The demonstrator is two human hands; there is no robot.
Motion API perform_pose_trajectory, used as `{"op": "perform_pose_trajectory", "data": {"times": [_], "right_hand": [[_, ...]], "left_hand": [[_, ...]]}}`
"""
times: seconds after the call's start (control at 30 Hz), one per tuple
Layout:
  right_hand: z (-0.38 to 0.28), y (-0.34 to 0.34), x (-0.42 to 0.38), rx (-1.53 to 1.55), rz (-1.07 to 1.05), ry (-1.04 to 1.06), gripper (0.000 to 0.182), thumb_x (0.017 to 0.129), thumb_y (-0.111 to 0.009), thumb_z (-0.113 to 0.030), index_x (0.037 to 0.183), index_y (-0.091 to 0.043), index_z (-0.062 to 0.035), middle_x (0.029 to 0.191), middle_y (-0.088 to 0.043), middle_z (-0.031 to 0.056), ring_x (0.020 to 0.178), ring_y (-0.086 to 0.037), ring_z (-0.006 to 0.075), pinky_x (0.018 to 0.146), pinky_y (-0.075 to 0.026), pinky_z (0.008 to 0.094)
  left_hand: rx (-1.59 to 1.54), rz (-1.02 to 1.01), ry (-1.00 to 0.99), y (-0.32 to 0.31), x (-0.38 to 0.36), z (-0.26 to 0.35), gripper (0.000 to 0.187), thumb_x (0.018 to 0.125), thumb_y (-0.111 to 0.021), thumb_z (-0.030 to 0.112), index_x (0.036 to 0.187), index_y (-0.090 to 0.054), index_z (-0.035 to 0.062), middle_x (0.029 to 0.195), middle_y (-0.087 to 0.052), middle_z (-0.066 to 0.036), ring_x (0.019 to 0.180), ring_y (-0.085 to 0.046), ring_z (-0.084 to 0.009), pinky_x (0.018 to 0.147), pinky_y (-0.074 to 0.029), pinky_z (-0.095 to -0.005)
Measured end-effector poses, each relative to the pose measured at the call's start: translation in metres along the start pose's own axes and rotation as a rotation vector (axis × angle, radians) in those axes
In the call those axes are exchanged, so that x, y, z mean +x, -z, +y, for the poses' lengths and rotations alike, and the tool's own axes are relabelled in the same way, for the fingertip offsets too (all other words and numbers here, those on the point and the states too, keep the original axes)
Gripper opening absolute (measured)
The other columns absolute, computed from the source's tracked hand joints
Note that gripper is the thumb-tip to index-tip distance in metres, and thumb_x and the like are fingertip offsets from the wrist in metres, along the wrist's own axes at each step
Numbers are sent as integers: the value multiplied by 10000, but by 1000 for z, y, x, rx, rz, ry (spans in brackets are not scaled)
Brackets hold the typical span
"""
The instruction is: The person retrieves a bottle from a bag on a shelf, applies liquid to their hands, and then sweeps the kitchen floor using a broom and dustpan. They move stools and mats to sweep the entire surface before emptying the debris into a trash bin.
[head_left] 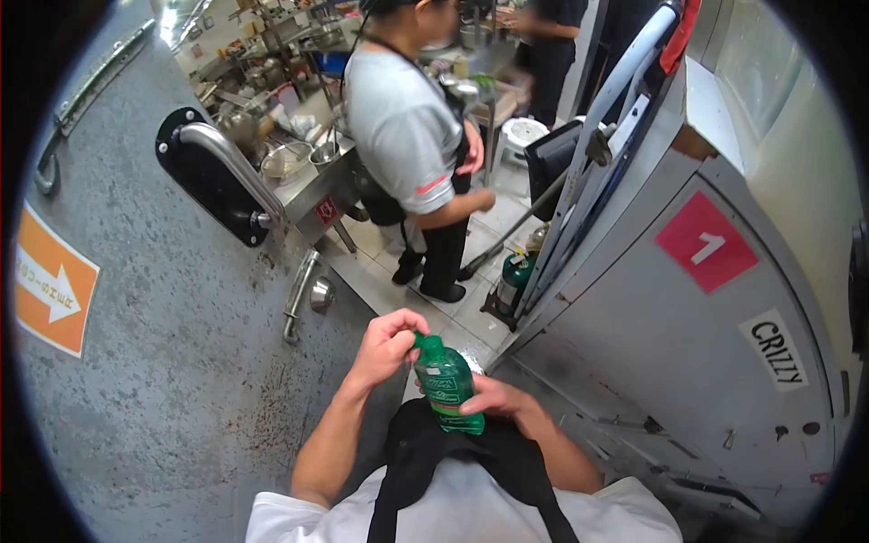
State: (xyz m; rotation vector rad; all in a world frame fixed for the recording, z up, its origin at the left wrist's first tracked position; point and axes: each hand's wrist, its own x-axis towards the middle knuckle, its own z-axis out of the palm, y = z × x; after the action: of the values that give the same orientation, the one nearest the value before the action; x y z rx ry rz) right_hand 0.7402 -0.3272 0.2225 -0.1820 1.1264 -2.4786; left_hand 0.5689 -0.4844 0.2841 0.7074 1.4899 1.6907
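Two hands met on our green bottle (446, 385): right hand (497, 401) wrapped its body, left hand (387, 343) pinched the cap at 11 o'clock; a co-worker (412, 145) stood at 12.

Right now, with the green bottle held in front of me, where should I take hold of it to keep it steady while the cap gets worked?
Grip the green bottle around its lower body, from the right and underneath, as the right hand does. It tilts with its cap up-left, where the left hand pinches the top, so the wide lower part is the free, broad place to hold.
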Motion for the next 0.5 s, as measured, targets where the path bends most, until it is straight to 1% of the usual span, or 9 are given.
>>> {"op": "perform_pose_trajectory", "data": {"times": [0.1,0.13,0.17,0.23,0.3,0.33,0.37,0.43,0.5], "right_hand": [[-11,-10,-10,137,-38,-18,840,730,-788,-224,1430,-359,-50,1242,-490,46,1152,-479,166,994,-399,339],[-11,-3,-8,-149,-52,-66,847,722,-800,-212,1428,-358,-57,1282,-488,52,1182,-472,171,1010,-392,336],[-17,-16,-6,-229,69,41,840,715,-810,-189,1420,-372,-63,1212,-526,39,1116,-506,159,982,-407,322],[-1,1,-5,-425,199,-12,791,724,-784,-153,1408,-395,-75,1206,-537,56,1118,-512,185,989,-411,335],[-10,-16,-4,-835,468,98,774,729,-740,-136,1411,-383,-58,1257,-538,107,1185,-508,245,1017,-402,353],[-16,-20,-1,-936,537,75,786,720,-726,-130,1416,-371,-50,1287,-529,140,1224,-493,280,1033,-391,364],[-19,-22,4,-1040,604,52,797,712,-712,-124,1422,-359,-41,1318,-520,173,1263,-477,314,1048,-380,375],[-11,-14,13,-1202,677,54,787,690,-698,-85,1407,-378,-34,1316,-522,194,1245,-491,337,1050,-378,393],[-9,-6,26,-1623,798,-18,741,683,-671,-65,1374,-404,-36,1249,-547,196,1163,-516,379,1022,-392,424]], "left_hand": [[31,-69,19,-16,6,9,217,823,-440,-18,934,-627,-17,712,-587,-15,593,-528,-67,546,-422,-224],[-7,-126,21,-12,9,5,222,837,-452,-12,970,-628,-15,743,-607,-26,626,-548,-75,573,-442,-228],[-42,-180,20,-8,13,0,228,850,-464,-6,1006,-630,-14,774,-628,-36,658,-568,-82,600,-463,-232],[-169,-116,-38,-1,22,-13,245,928,-480,105,1093,-617,-12,912,-673,-78,799,-624,-128,734,-505,-272],[-503,-58,78,12,30,-19,358,985,-450,259,1167,-595,-13,1082,-675,-127,976,-633,-190,865,-494,-332],[-668,45,134,23,37,-36,443,993,-415,314,1215,-563,-40,1181,-640,-191,1101,-611,-283,930,-490,-404],[-677,50,141,29,40,-50,443,993,-415,314,1215,-563,-40,1181,-640,-191,1101,-611,-283,930,-490,-404],[-1042,242,242,37,44,-81,448,998,-393,305,1238,-541,-42,1261,-596,-211,1183,-573,-313,962,-480,-427],[-1102,267,250,34,47,-110,454,1008,-354,290,1269,-502,-50,1314,-554,-224,1229,-540,-327,1000,-468,-437]]}}
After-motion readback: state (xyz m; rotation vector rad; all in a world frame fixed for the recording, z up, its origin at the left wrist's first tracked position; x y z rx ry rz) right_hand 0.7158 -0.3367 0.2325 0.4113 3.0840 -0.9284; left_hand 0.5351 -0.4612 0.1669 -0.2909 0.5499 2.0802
